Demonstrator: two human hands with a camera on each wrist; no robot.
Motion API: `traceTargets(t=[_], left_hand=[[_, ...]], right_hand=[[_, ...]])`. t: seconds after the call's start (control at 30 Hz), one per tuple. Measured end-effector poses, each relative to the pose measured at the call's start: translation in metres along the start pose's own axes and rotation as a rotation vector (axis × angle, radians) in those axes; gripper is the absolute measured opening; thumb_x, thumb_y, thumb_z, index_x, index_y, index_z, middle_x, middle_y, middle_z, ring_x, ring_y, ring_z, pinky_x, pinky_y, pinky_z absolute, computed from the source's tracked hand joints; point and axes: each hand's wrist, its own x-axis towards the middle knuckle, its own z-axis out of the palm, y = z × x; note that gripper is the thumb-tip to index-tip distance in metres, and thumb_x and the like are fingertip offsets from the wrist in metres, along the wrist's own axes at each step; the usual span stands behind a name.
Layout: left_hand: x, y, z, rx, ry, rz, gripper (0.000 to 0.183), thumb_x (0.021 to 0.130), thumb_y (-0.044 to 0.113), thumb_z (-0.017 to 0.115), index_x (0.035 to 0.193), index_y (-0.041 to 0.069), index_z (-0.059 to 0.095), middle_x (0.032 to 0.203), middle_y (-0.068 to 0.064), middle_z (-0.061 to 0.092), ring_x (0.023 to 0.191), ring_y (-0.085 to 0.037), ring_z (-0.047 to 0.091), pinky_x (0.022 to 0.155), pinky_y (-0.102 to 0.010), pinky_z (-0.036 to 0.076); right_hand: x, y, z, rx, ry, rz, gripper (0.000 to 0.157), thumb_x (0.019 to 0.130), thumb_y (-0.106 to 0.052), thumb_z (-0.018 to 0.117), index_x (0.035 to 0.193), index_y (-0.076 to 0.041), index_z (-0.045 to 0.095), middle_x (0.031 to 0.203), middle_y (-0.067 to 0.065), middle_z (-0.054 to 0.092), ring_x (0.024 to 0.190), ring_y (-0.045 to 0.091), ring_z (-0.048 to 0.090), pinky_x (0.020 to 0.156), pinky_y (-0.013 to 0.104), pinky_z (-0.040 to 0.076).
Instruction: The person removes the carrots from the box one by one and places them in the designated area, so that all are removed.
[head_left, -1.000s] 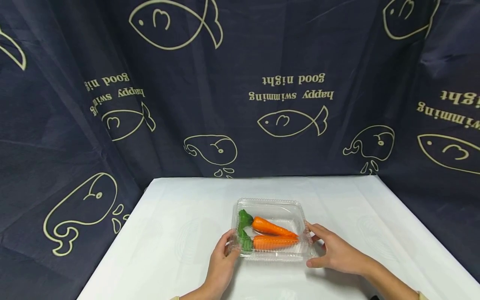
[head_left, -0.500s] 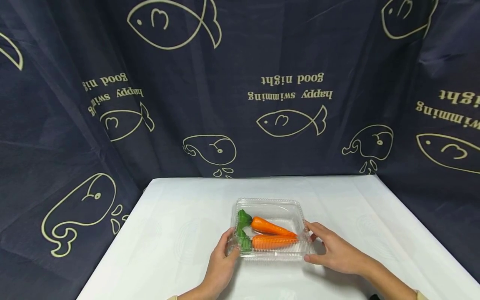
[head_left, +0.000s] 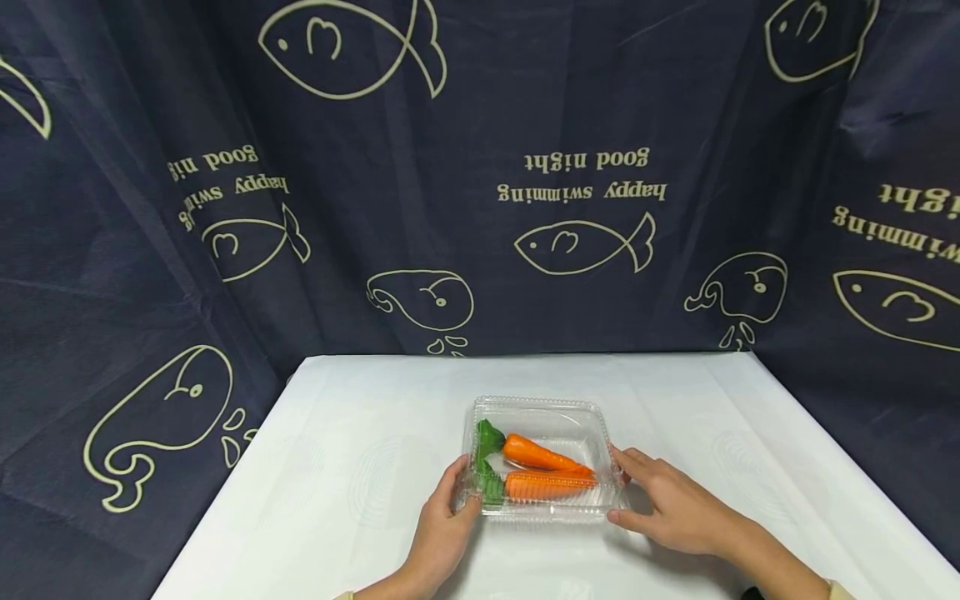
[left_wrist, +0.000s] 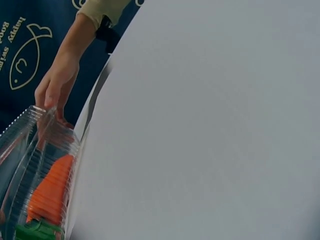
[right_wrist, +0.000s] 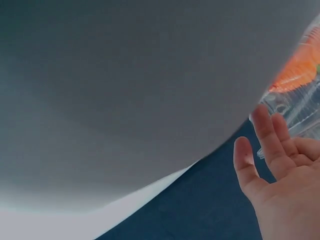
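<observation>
A clear plastic clamshell box [head_left: 558, 421] sits on the white table with its lid down. Inside lie two orange carrots, the far carrot [head_left: 543, 454] slanting toward the near carrot [head_left: 547, 485], with green tops [head_left: 489, 440] at the left end. My left hand [head_left: 441, 529] holds the box's left side, thumb at the near corner. At the right side, my right hand [head_left: 678, 504] grips the near corner between thumb and fingers. The right wrist view shows its little finger [right_wrist: 244, 157] standing off from the box. Fingertips under the rim are partly hidden.
The white table [head_left: 337, 467] extends around the box on every side. Behind it and along both sides hangs a dark blue curtain [head_left: 450, 183] with fish and whale drawings. A small black object [head_left: 752, 593] shows by the right forearm.
The right thumb has shifted slightly left onto the box's near corner, and the right fingers have moved a little at its side. Box and left hand stay nearly still.
</observation>
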Motion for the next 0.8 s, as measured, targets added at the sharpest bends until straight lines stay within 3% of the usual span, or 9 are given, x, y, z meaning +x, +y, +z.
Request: traceTargets(t=[0.27, 0.37, 0.53, 0.8], left_hand=[[0.0012, -0.0023, -0.0030, 0.003, -0.029, -0.013, 0.064, 0.101, 0.030, 0.059, 0.156, 0.012, 0.032, 0.161, -0.018, 0.033, 0.149, -0.040, 0.029, 0.117, -0.058, 0.026], [0.0008, -0.0016, -0.0043, 0.005, -0.040, -0.009, 0.066, 0.101, 0.032, 0.059, 0.158, 0.012, 0.030, 0.162, -0.019, 0.032, 0.149, -0.040, 0.028, 0.117, -0.058, 0.025], [-0.0002, -0.0010, -0.0063, 0.006, -0.060, 0.002, 0.070, 0.101, 0.033, 0.059, 0.158, 0.008, 0.027, 0.159, -0.021, 0.037, 0.147, -0.040, 0.033, 0.116, -0.060, 0.027], [0.0004, -0.0032, -0.0089, 0.015, -0.089, 0.016, 0.070, 0.102, 0.033, 0.058, 0.159, 0.007, 0.026, 0.158, -0.019, 0.039, 0.147, -0.036, 0.035, 0.116, -0.057, 0.028]], right_hand=[[-0.0008, 0.0010, 0.0027, -0.107, 0.028, -0.035, 0.080, 0.091, -0.060, 0.065, 0.147, -0.004, 0.051, 0.107, -0.023, 0.052, 0.089, -0.005, 0.046, 0.085, 0.035, 0.048], [-0.0003, 0.0004, 0.0024, -0.123, 0.027, -0.038, 0.079, 0.093, -0.059, 0.063, 0.147, -0.003, 0.050, 0.112, -0.020, 0.055, 0.094, -0.005, 0.049, 0.089, 0.039, 0.049], [-0.0001, -0.0005, 0.0024, -0.125, 0.019, -0.044, 0.076, 0.095, -0.057, 0.060, 0.148, -0.003, 0.049, 0.121, -0.013, 0.058, 0.095, -0.003, 0.051, 0.088, 0.037, 0.050], [-0.0004, -0.0009, 0.0030, -0.087, 0.025, -0.034, 0.071, 0.097, -0.051, 0.062, 0.148, -0.002, 0.048, 0.112, -0.016, 0.057, 0.089, -0.004, 0.049, 0.082, 0.033, 0.050]])
